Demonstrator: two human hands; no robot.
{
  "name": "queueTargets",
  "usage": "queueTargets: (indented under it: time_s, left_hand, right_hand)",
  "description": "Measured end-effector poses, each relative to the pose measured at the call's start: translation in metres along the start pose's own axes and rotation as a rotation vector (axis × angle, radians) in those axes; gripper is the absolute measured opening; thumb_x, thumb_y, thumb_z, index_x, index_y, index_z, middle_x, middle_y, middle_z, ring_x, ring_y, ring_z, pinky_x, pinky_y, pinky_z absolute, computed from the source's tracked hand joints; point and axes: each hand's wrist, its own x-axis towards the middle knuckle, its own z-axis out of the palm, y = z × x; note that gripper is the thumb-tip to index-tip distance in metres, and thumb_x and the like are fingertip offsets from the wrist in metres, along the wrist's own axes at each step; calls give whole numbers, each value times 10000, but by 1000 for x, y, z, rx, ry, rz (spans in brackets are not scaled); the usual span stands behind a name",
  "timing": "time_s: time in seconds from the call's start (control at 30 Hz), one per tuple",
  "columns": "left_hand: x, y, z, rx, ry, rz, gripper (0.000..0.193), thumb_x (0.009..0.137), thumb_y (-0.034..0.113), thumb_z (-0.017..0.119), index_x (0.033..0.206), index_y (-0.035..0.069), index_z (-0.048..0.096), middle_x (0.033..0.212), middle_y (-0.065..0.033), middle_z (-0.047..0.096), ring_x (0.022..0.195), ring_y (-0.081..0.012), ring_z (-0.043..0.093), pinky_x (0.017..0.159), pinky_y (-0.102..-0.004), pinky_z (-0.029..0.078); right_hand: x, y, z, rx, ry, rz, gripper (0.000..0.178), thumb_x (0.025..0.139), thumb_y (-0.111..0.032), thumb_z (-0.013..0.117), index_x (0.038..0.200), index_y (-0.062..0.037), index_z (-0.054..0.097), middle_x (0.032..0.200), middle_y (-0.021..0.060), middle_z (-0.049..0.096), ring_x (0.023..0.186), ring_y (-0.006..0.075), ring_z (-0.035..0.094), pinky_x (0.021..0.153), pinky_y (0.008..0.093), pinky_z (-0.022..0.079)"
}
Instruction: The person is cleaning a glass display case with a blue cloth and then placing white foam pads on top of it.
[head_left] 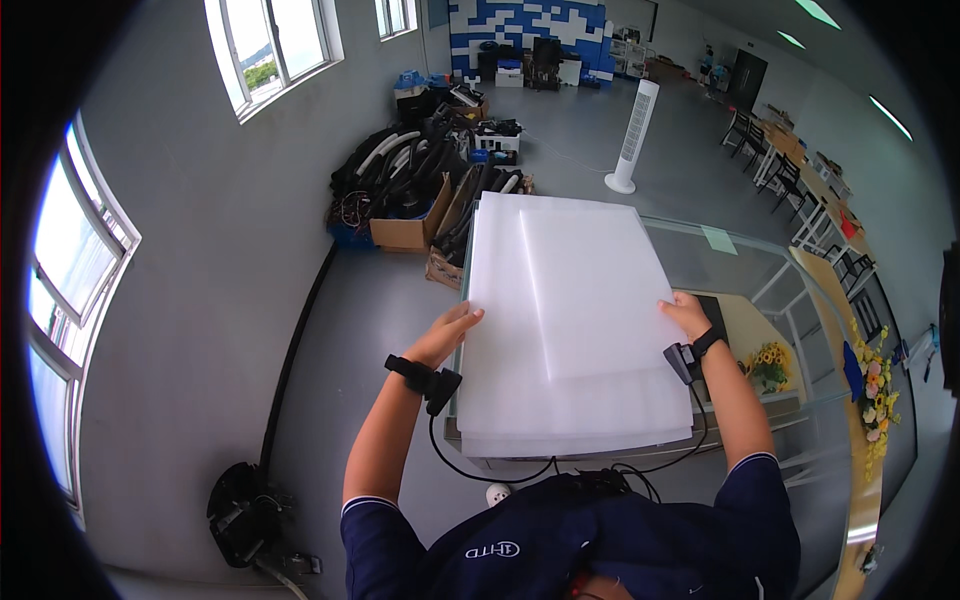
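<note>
A stack of large, white, translucent sheets point(600, 300), which look like packing foam, lies in front of me over a glass-topped case. My left hand point(448, 335) grips the stack's left edge with the thumb at the top; its other fingers are mostly hidden. Across from it, my right hand point(687, 316) holds the right edge, thumb over the top face and fingers partly tucked out of sight. The upper sheet sits slightly askew, so lower layers show along the near edge.
The glass case point(800, 255) extends right, with sunflowers point(769, 367) visible through it. A flower garland point(877, 400) hangs along a wooden board. A white tower fan point(634, 140) stands beyond. Cardboard boxes point(410, 228) and black hoses pile up at the far left. Black wrist straps have cables attached.
</note>
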Motion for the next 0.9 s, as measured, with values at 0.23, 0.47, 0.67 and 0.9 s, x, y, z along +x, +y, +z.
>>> queueTargets:
  time_s: [0.23, 0.47, 0.67, 0.9]
  left_hand:
    - [-47, 17, 22, -74, 8, 235, 780, 831, 382, 492, 1315, -103, 119, 1364, -284, 156, 1292, -332, 165, 1047, -369, 162]
    - [-116, 20, 67, 384, -74, 354, 770, 787, 311, 608, 1353, 37, 163, 1383, -165, 231, 1249, -326, 291, 1008, -412, 259]
    - [-137, -31, 106, 1281, 19, 356, 721, 669, 329, 701, 1292, 212, 358, 1378, -108, 256, 1266, -341, 238, 976, -585, 201]
    - [-118, -29, 99, 1374, 181, 369, 589, 698, 24, 549, 1230, 256, 446, 1332, -32, 350, 1242, -283, 304, 943, -576, 274]
  right_hand:
    - [-43, -31, 2, 135, 167, -97, 521, 798, -117, 593, 1227, 38, 341, 1087, 122, 532, 933, 159, 530, 788, 280, 439]
    - [-88, 29, -100, 321, 49, -130, 448, 853, -194, 542, 1223, 10, 393, 1141, 75, 494, 1027, 166, 470, 882, 287, 375]
    - [-138, 72, -215, 188, 356, 14, 502, 841, -332, 545, 1177, 24, 430, 1088, 87, 517, 957, 173, 505, 827, 283, 403]
    - [-180, 107, -233, 228, 480, 156, 520, 833, -377, 533, 1118, 50, 452, 988, 126, 556, 844, 203, 557, 717, 306, 460]
